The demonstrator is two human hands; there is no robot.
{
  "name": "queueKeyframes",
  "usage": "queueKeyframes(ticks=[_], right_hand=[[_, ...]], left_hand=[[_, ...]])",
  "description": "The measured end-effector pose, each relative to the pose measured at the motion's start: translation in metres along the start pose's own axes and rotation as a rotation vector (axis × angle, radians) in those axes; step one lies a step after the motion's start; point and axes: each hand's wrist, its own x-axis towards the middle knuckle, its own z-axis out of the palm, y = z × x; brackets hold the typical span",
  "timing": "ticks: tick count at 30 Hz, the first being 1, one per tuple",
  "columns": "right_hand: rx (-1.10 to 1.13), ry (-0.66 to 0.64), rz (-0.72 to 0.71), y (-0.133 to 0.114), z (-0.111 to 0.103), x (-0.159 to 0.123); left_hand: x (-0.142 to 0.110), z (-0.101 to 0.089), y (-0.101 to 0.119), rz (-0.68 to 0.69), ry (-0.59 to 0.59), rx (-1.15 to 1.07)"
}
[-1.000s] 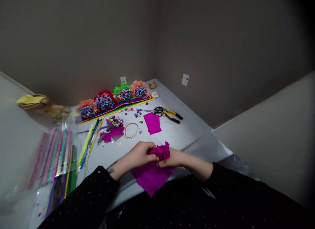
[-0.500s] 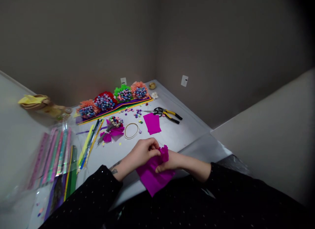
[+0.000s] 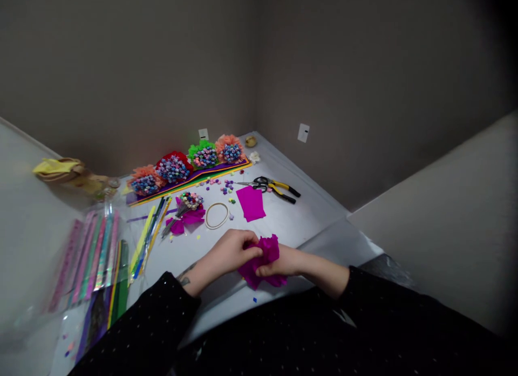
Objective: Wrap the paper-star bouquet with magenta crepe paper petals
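Note:
A crumpled sheet of magenta crepe paper [image 3: 270, 247] is gathered between my two hands at the table's front edge. My left hand [image 3: 238, 249] pinches its upper left side with thumb and fingers. From the right, my right hand [image 3: 279, 261] grips the paper, its thumb laid across the front and its fingers mostly hidden behind. Just beyond lies a flat stack of magenta paper pieces [image 3: 251, 203]. A pale ring-shaped band [image 3: 206, 216] rests nearby, left of the stack. A bundle of beaded wire stems [image 3: 189, 202] lies on more magenta paper.
Scissors [image 3: 261, 182] and yellow-handled pliers [image 3: 286, 190] lie behind the paper stack. Paper flowers with star centres [image 3: 173, 167] line the back on coloured sheets. Paper strips [image 3: 145, 238] and plastic-wrapped strip packs [image 3: 91, 257] lie left. A basket [image 3: 60, 170] stands far left.
The magenta paper's flat lower part, which hung over the table edge, is now bunched up between my hands. A small blue piece on the table below has come into view.

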Motion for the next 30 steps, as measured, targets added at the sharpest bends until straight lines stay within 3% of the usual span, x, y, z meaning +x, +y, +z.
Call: queueKeyframes(ticks=[10, 15, 18, 30], right_hand=[[-0.013, 0.050, 0.026, -0.006, -0.002, 0.002], [0.114, -0.016, 0.042, -0.009, -0.004, 0.000], [0.145, 0.015, 0.072, -0.011, -0.003, -0.001], [-0.057, 0.067, 0.098, -0.008, 0.000, 0.002]], left_hand=[[0.002, 0.002, -0.003, -0.053, 0.107, -0.162], [-0.001, -0.003, -0.002, -0.005, -0.004, -0.020], [0.000, -0.001, -0.002, -0.019, 0.006, 0.040], [0.005, 0.004, -0.002, -0.001, 0.044, -0.041]])
